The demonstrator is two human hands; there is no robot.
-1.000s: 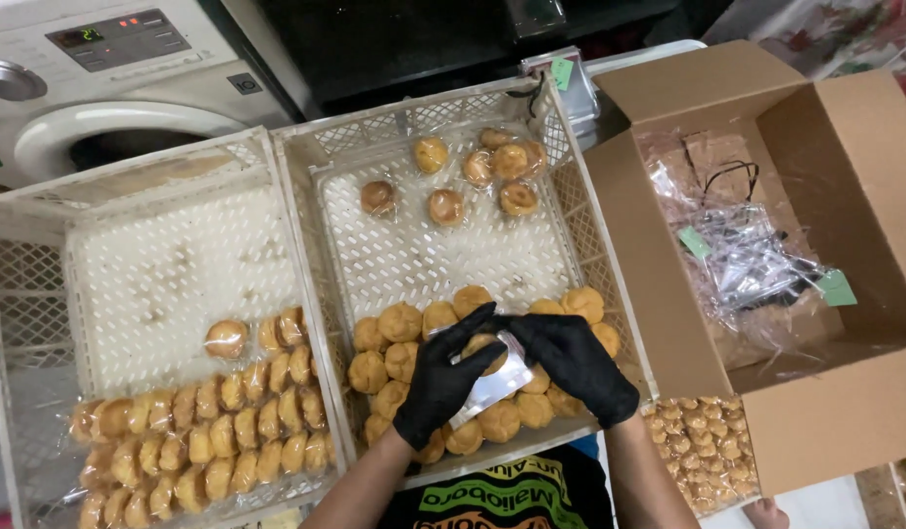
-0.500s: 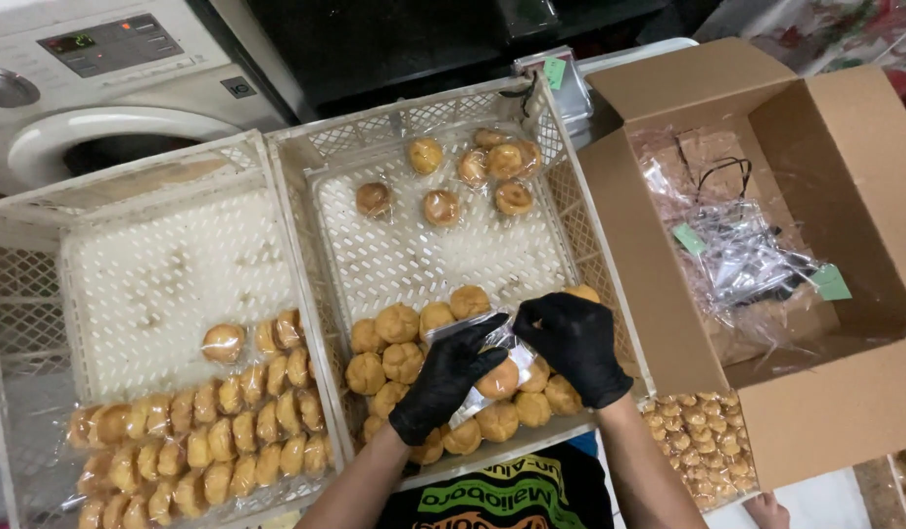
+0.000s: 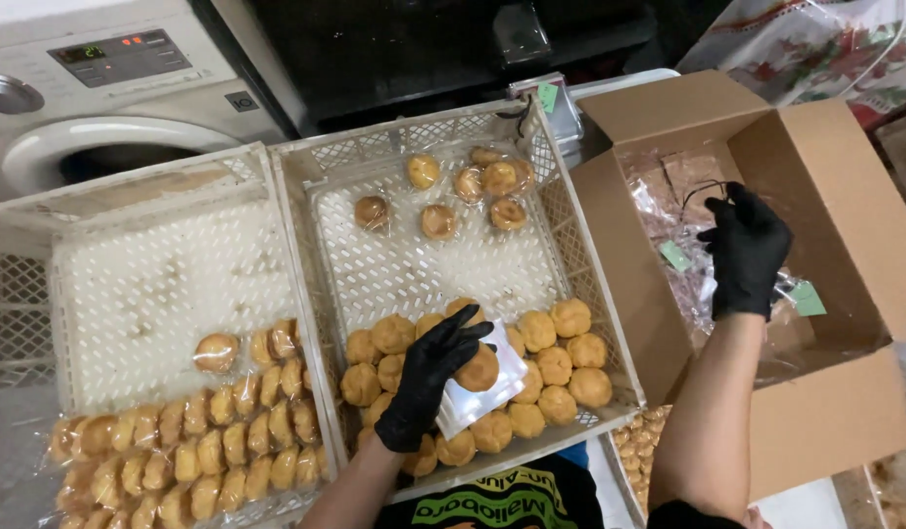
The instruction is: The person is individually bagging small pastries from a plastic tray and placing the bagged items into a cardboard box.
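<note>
While the left hand [image 3: 429,377], black-gloved, rests in the middle crate [image 3: 306,186], its fingers curl around one round bun [image 3: 477,370] and press it against a clear pouch [image 3: 482,392] lying just beneath. Bare buns [image 3: 561,353] are packed all around this hand, touching one another. Beyond its fingertips, at the crate's far end, lie a few wrapped buns [image 3: 473,191], well apart from the hand. Further left of it stands a second crate [image 3: 42,225] with wrapped buns in tight rows [image 3: 189,451] along its near side. The right hand [image 3: 747,250], also gloved, is inside the open cardboard box [image 3: 825,421], fingers bent and touching the crumpled clear bag [image 3: 688,235] lining it; whether it pinches anything, cannot tell. Green tags [image 3: 675,256] lie just beside this hand. A washing machine [image 3: 110,88] stands beyond the crates.
</note>
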